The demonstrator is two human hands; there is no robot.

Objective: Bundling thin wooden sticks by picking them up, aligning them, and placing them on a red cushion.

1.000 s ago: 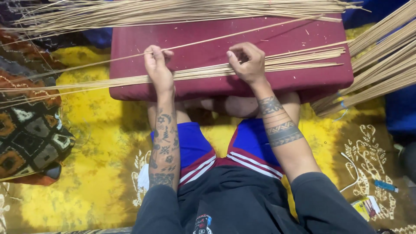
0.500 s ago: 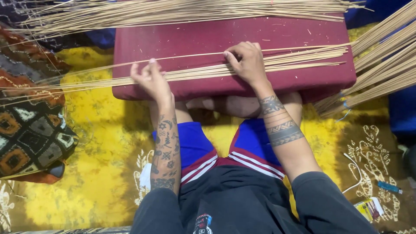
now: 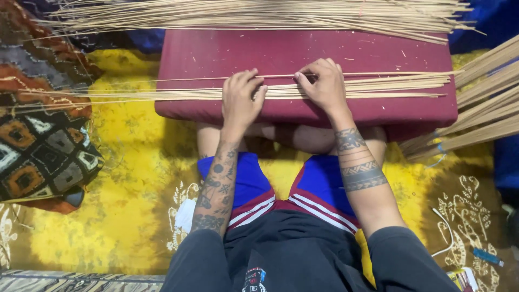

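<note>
Both hands work a thin bundle of sticks [image 3: 346,86] lying across a maroon cushion [image 3: 303,54] that rests over the person's crossed legs. The left hand [image 3: 240,100] lies flat on the bundle, fingers spread and loosely curled over the sticks, pressing rather than clasping. The right hand [image 3: 321,84] is bent at the knuckles, fingertips pinched down on one or two sticks at the bundle's upper edge (one lone stick [image 3: 378,73] sits just apart from the rest). To do this well, I would say the flat hand should keep the bundle from rolling while the other sorts lightly, since the sticks look thin and springy. A bigger heap of sticks [image 3: 254,13] lies along the cushion's far edge, and another sheaf [image 3: 481,113] angles in at the right, close enough to tangle with the working ends. A patterned pillow [image 3: 40,146] sits left on the yellow blanket [image 3: 124,216].
</note>
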